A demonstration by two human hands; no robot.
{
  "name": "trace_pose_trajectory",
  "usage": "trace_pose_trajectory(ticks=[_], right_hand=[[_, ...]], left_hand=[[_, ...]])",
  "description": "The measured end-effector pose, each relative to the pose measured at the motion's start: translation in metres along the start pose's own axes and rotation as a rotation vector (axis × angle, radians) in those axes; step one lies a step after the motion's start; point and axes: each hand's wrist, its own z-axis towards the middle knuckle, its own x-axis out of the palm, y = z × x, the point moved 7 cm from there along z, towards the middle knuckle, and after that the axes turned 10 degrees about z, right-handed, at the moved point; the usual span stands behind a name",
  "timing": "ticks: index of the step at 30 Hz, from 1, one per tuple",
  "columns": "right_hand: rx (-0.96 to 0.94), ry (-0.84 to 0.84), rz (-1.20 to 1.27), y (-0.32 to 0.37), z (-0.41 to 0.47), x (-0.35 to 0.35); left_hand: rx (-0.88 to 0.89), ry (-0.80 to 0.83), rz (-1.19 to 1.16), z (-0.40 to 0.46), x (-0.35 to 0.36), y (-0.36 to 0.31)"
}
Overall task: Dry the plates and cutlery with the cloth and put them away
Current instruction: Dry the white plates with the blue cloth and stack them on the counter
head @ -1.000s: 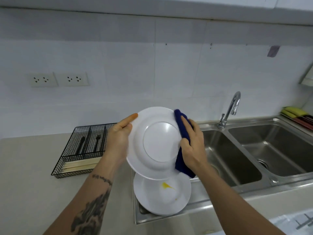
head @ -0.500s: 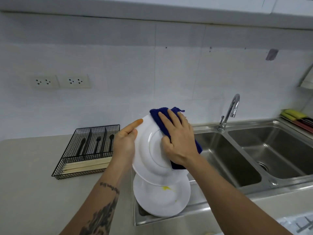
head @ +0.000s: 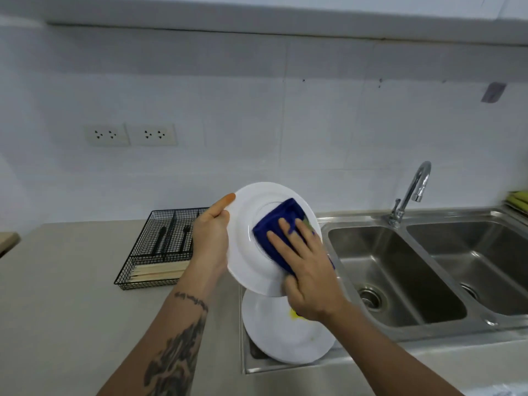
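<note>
Left hand (head: 211, 238) gripping tilted plate (head: 248, 252) by rim; right hand (head: 303, 261) flat, fingers straight, pressing blue cloth (head: 274, 227) onto it. Second plate (head: 285, 338) below, seemingly stained yellow.

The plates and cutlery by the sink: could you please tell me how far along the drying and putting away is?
Done, apparently: black cutlery already lies in the wire basket. In hand: the left hand holds a white plate tilted up by its rim while the right hand presses the blue cloth on it. Left: a second plate with a yellow smear lies beneath, at the sink's edge, and neither plate is put away.
</note>
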Motion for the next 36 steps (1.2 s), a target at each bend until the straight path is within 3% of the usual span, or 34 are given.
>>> trace_pose_trajectory(ticks=[5,12,14,17,20,25,29,33,36], right_hand=[[0.475,-0.224,0.266,-0.051,0.01,-0.01],[0.163,-0.03,0.027,-0.005,0.048,-0.005],[0.246,-0.066,0.036,-0.028,0.047,-0.01],[0.56,-0.144,0.228,-0.077,0.045,-0.02],[0.682,-0.027,0.374,-0.089,0.047,-0.013],[0.646,0.05,0.423,-0.094,0.058,-0.033],[0.479,0.066,0.291,-0.073,0.072,-0.049],[0.396,-0.026,0.152,-0.069,0.069,-0.052],[0.458,-0.203,0.274,-0.077,0.046,-0.047]], left_hand=[[0.019,0.05,0.068,-0.008,0.012,0.0],[0.039,0.098,0.02,-0.004,0.023,0.002],[0.035,0.075,-0.006,-0.004,0.015,0.006],[0.006,0.033,-0.1,-0.006,0.006,0.017],[-0.024,0.052,-0.141,-0.016,0.011,0.027],[0.016,0.273,0.043,-0.013,0.022,0.016],[0.074,0.375,0.144,0.006,0.033,-0.016],[0.068,0.357,0.065,0.009,0.038,-0.018],[0.016,0.331,-0.083,0.006,0.04,-0.009]])
